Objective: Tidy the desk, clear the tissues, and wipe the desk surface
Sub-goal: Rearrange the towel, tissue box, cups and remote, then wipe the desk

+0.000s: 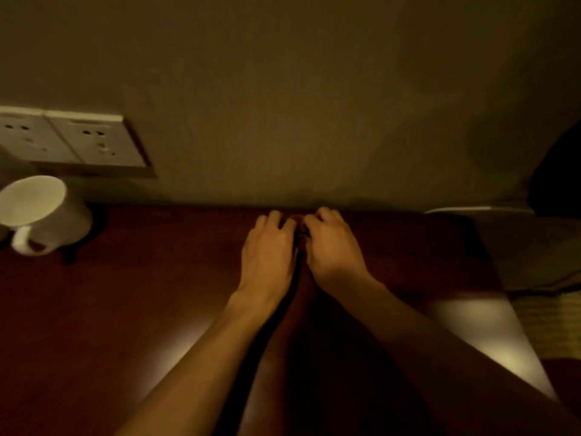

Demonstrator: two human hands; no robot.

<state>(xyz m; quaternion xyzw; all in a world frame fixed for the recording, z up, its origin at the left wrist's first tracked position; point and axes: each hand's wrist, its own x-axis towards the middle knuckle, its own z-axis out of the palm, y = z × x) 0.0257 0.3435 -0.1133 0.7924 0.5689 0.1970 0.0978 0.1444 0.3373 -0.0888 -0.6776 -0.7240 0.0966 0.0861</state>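
Observation:
Both my hands rest on the dark red-brown desk (141,294) at its back edge, close to the wall. My left hand (268,250) and my right hand (333,247) lie side by side, palms down. Their curled fingertips meet around a small dark reddish spot (297,220). The dim light and the fingers hide what that spot is. No tissue shows anywhere in view.
A white mug (41,212) stands at the desk's far left, handle toward me. Two white wall sockets (72,140) sit above it. The desk's right edge (503,294) drops to a pale surface (518,247), with a dark shape (559,171) at the far right.

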